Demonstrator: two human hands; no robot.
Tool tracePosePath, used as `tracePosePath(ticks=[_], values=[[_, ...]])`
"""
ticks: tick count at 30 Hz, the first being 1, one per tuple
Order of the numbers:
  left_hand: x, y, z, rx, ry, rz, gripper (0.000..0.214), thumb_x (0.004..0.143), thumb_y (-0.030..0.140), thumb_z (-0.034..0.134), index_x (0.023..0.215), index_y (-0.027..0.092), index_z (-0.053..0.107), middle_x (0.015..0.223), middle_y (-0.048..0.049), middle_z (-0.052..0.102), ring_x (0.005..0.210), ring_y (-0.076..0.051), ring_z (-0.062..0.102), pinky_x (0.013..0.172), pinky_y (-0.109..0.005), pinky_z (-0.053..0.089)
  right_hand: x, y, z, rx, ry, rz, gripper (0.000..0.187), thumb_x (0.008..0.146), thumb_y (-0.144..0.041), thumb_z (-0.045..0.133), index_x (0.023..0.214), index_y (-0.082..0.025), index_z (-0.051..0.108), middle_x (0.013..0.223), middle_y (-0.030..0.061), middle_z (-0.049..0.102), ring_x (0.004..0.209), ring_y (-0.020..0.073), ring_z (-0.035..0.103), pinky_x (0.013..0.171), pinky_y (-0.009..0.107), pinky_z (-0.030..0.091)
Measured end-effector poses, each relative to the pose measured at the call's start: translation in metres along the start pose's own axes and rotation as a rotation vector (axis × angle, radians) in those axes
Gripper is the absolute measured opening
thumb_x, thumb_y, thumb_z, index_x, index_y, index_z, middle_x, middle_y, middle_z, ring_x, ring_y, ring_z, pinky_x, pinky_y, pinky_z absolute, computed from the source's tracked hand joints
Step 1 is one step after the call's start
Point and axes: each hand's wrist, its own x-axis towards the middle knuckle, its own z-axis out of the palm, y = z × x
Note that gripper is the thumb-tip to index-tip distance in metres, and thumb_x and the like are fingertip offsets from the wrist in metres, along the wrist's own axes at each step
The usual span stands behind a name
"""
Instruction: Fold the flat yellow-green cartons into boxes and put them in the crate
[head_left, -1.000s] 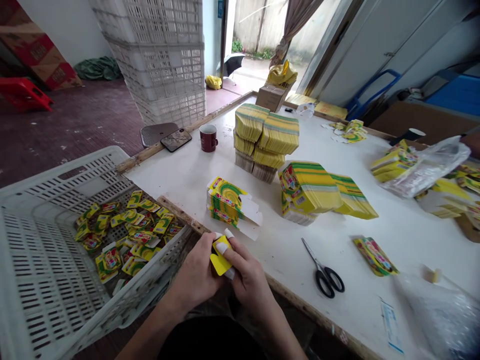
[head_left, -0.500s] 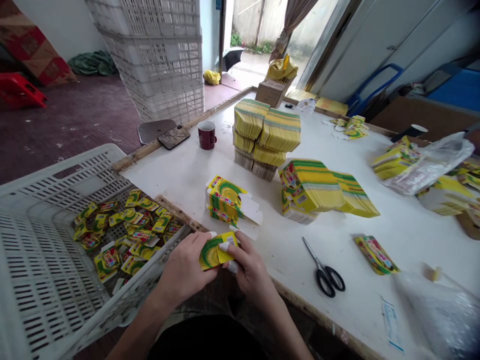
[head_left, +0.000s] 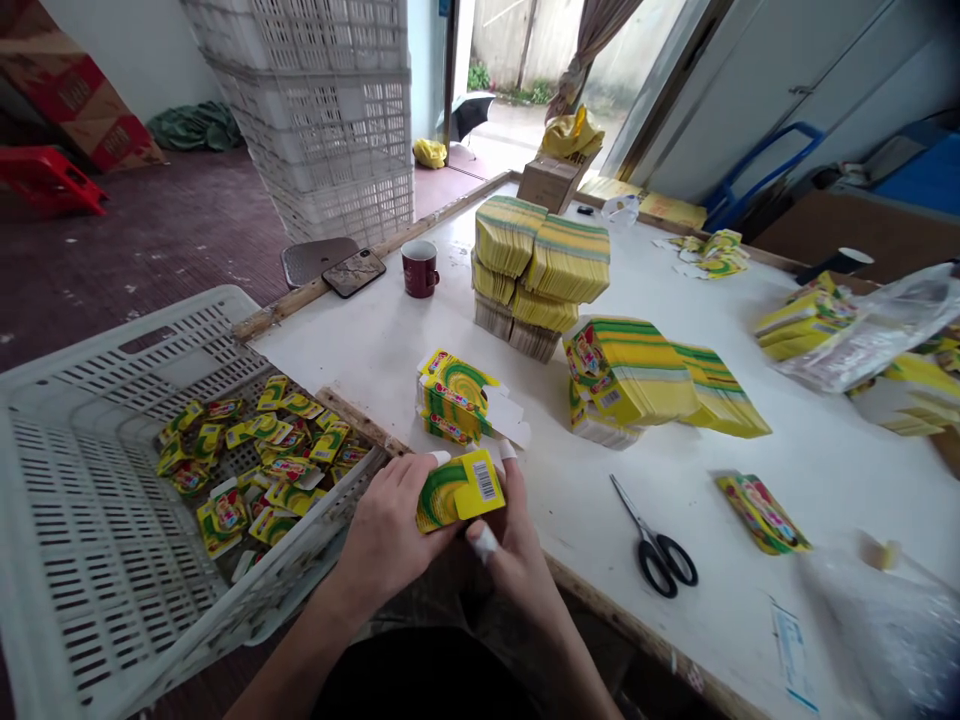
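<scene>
Holding, at the near edge of the surface [head_left: 555, 510]: one small yellow-and-green printed carton [head_left: 442, 495], raised between two hands, barcode panel [head_left: 481, 478] at its right end, facing up.

Left hand [head_left: 386, 515]: fingers pinching the carton's left part, index above and thumb side below. White covering on the index fingertip.

Right hand [head_left: 517, 545]: thumb and index spread apart, index along the carton's right end, thumb lower down; whether the thumb touches is unclear. White coverings on both tips.

Step in hand, as judged: working the barcode end into shape. Next move, as judged: a steady left pinch, with the right fingers brought square to that end and pressing lightly, so that the thin card is not creased.

Just beyond the hands: one stack of cartons [head_left: 454, 400], white flaps out to the right.

To the left: one white plastic crate [head_left: 193, 365], slotted walls, holding loose small cartons [head_left: 289, 470].

Further items on the surface: bundled card blanks [head_left: 544, 250], tiered; a second bundle [head_left: 637, 370], leaning; black-handled scissors [head_left: 652, 550], blades apart from any item; one flat printed packet [head_left: 763, 512]; one maroon mug [head_left: 420, 270]; one smartphone [head_left: 354, 273], at the wooden edging.
</scene>
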Motion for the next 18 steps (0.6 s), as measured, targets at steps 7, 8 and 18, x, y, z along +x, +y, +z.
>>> tracePosePath(ticks=[7,8,18], values=[[-0.005,0.011,0.006,0.055,0.067,0.075,0.043,0.075,0.021,0.066,0.114,0.017,0.05,0.103,-0.0106,0.064,0.096,-0.027,0.061,0.085,-0.039,0.051,0.006,-0.007,0.001,-0.23,0.21,0.095,0.044,0.098,-0.041,0.036,0.121,-0.014,0.062,0.113,0.0132,0.071,0.095,0.0248,0.069,0.08,0.035,0.055],[-0.005,0.011,0.007,0.055,0.071,0.073,0.043,0.074,0.02,0.066,0.114,0.017,0.05,0.103,-0.0104,0.064,0.096,-0.027,0.061,0.085,-0.039,0.052,0.007,-0.008,0.002,-0.27,0.218,0.087,0.044,0.098,-0.04,0.035,0.119,-0.014,0.064,0.109,0.0132,0.072,0.091,0.0245,0.07,0.076,0.034,0.055],[0.003,-0.065,-0.047,0.394,0.381,-0.449,0.079,0.069,0.051,0.072,0.128,0.007,0.044,0.123,-0.0255,0.054,0.121,-0.047,0.047,0.101,-0.063,0.037,0.061,-0.019,-0.01,-0.548,0.328,-0.135,0.033,0.088,-0.024,0.053,0.12,-0.017,0.054,0.104,0.0111,0.066,0.095,0.0241,0.061,0.087,0.039,0.049]])
